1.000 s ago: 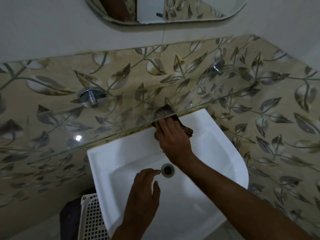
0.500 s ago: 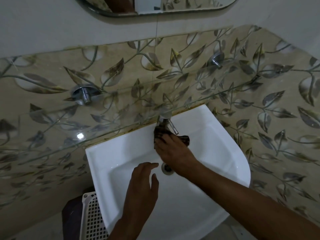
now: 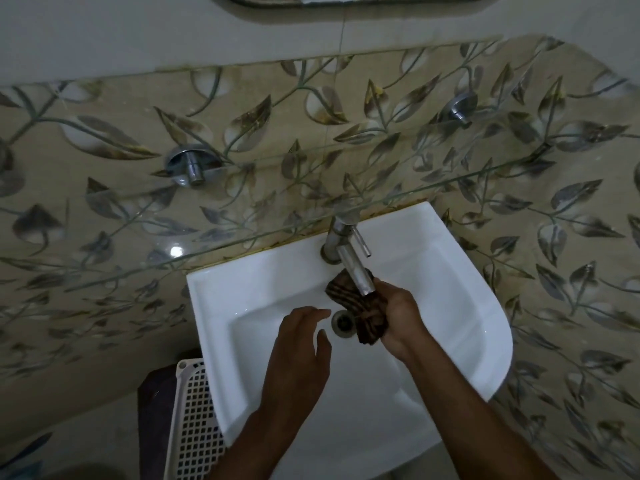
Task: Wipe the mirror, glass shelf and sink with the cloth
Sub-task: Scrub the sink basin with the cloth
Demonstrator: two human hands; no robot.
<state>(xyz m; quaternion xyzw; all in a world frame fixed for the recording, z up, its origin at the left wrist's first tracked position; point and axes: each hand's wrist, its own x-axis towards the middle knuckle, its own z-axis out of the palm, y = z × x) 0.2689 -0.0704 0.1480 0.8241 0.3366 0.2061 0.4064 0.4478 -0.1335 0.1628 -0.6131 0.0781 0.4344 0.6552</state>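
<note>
You were on the sink (image 3: pixel 467 306) step, your right hand (image 3: pixel 398 317) gripping the striped cloth (image 3: pixel 363 315) bunched under the tap spout (image 3: pixel 356 271), left hand (image 3: pixel 298 355) hovering with relaxed fingers beside the drain (image 3: pixel 341 322); next probably needed the cloth spread flat.

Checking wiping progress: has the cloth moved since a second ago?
Yes. The cloth, gripped by the right hand, came down from behind the tap toward the drain.
</note>
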